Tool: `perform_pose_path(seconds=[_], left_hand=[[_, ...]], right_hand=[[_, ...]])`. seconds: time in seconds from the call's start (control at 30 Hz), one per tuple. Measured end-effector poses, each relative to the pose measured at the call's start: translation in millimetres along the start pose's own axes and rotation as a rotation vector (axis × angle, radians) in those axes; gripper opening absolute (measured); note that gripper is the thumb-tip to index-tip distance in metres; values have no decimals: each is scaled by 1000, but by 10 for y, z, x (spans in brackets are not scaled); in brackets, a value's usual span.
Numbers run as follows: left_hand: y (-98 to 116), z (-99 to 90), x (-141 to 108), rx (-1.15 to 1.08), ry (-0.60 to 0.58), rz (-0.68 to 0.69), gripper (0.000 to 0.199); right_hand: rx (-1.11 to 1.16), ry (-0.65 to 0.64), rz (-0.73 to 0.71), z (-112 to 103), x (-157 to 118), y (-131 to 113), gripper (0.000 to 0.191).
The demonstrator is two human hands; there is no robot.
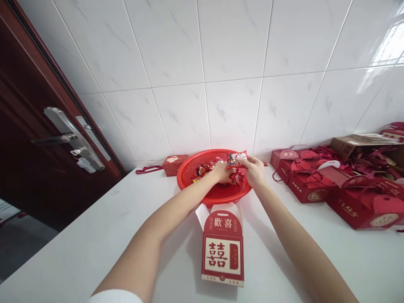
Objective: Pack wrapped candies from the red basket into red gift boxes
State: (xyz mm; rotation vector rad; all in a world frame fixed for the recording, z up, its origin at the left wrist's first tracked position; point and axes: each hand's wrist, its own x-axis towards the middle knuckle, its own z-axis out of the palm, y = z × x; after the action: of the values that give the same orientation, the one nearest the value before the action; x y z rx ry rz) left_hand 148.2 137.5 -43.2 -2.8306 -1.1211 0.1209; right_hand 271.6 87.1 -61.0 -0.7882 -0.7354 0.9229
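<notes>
A red plastic basket (217, 198) stands near the wall, with several small wrapped candies (202, 169) in it. My left hand (222, 171) reaches down among them, its fingers curled; what they hold, if anything, is hidden. Over the basket's right rim, my right hand (255, 170) pinches a wrapped candy (237, 158) with a red and dark printed wrapper. In front of the basket, between my forearms, a red and white gift box (222, 248) stands upright with its top flaps raised. What lies inside that box cannot be seen.
Several red gift boxes (303, 181) with handles are grouped at the right, beside a cardboard box (347, 145) of red ribbon and papers. A small red box (174, 165) with a strap sits left of the basket. A tiled wall (176, 50) closes the back; a dark door (28, 109) is left.
</notes>
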Motion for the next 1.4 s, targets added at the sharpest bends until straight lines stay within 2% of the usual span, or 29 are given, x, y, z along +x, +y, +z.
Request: perform_pose_path(seconds=[0.17, 0.3, 0.53, 0.57, 0.67, 0.73, 0.8, 0.87, 0.97, 1.03, 1.2, 1.4], left_hand=[[-305, -92, -124, -119, 128, -264, 21], [-503, -85, -236, -216, 216, -440, 23], [-689, -2, -249, -263, 319, -547, 22], [-692, -2, -248, -251, 339, -550, 27], [-634, -26, -243, -195, 404, -479, 53], [-537, -43, -229, -160, 401, -328, 50], [-409, -37, -204, -137, 319, -132, 40], [-280, 0, -175, -119, 181, 49, 30], [-143, 83, -140, -79, -1, 219, 30], [-103, 123, -126, -39, -65, 251, 40], [-83, 122, -70, 49, -143, 212, 67], [15, 144, 101, 84, -193, 166, 61]], right_hand=[[25, 28, 16, -19, 11, 7, 35], [45, 35, 29, -8, -6, -5, 35], [53, 28, 52, 19, -12, -26, 36], [55, 27, 52, 19, -10, -24, 37], [64, 36, 39, 19, -1, -13, 38], [70, 47, 28, 21, 3, -3, 39], [77, 63, 16, 26, 4, 5, 40], [86, 78, 3, 33, 1, 7, 40], [96, 83, -7, 45, -14, -6, 37], [106, 79, -9, 56, -26, -23, 35], [140, 70, -2, 81, -41, -65, 33], [174, 59, 35, 91, -31, -62, 34]])
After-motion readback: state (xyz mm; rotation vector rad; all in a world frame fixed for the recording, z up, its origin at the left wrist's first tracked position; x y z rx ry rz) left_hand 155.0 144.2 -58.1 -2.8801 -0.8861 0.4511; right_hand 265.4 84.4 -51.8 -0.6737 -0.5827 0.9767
